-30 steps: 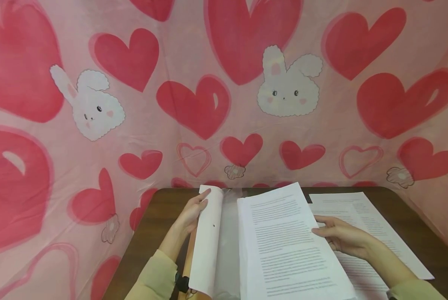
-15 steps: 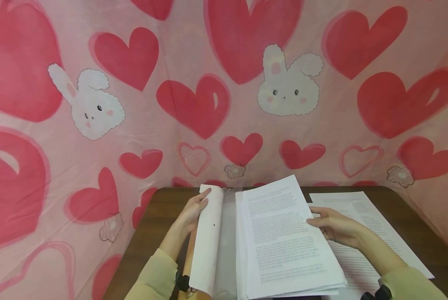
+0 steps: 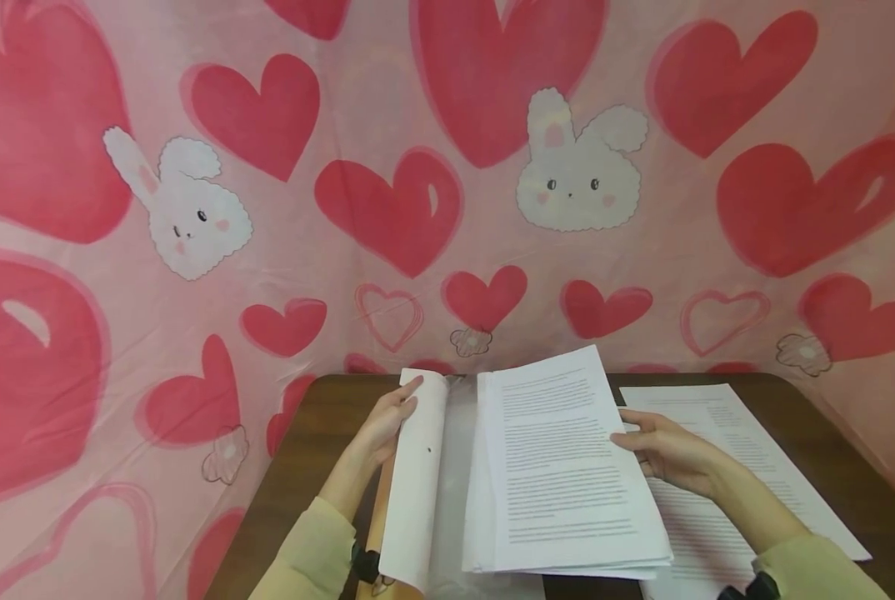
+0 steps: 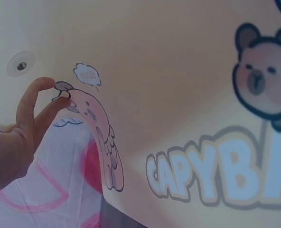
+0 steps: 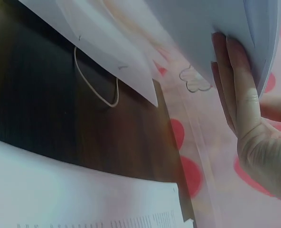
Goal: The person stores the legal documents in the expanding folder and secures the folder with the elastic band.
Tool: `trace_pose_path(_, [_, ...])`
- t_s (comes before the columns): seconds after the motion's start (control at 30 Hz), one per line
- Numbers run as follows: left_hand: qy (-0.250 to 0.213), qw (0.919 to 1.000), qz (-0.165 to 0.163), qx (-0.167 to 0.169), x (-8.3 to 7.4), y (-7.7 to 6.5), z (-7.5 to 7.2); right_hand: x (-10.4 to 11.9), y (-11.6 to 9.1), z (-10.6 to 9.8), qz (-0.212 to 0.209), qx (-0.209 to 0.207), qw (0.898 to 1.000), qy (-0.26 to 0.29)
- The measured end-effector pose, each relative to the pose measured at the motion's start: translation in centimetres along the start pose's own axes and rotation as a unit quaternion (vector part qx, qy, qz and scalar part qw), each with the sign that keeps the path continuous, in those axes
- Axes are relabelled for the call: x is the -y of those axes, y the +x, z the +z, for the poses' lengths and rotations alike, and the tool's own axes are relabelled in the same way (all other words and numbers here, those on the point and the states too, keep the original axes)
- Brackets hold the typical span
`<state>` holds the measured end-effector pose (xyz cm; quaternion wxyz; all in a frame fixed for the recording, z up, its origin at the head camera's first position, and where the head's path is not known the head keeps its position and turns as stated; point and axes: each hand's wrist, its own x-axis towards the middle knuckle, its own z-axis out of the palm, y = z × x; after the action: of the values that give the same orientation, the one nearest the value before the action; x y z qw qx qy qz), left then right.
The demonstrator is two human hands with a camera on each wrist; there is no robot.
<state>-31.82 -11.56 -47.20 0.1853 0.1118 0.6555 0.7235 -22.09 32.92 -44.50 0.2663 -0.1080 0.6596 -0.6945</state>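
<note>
My left hand [image 3: 383, 425] pinches the edge of a folder's flap [image 3: 417, 475], held up on the left. Its white inner side faces me. In the left wrist view the flap's outer side [image 4: 145, 104] is pale orange, with capybara drawings, big lettering and a round snap. My right hand [image 3: 676, 454] grips a stack of printed papers [image 3: 567, 467] by its right edge, thumb on the front. In the right wrist view the fingers [image 5: 242, 85] lie straight along the back of the stack. The stack stands tilted beside a clear plastic layer [image 3: 457, 483] of the folder.
More printed paper [image 3: 762, 492] lies on the dark wooden table [image 3: 800, 425] at the right. A thin pale cord loop [image 5: 95, 94] shows on the table in the right wrist view. Behind the table hangs a pink curtain [image 3: 387, 83] with hearts and rabbits.
The right hand has raised the paper stack and shifted it slightly left, so its bottom edge now shows. The left hand and the flap have stayed in place.
</note>
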Motion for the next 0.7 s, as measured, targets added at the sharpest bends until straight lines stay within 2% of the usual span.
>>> trace_pose_path(0.33, [-0.004,1.0,0.0,0.004,-0.1,0.0,-0.1,0.0,1.2,2.2,-0.003,0.009,1.0,0.005])
trace_pose_path(0.7, [-0.029,0.9996,-0.006,-0.003,-0.1,0.0,-0.3,-0.4,2.4,3.6,-0.013,0.013,1.0,0.013])
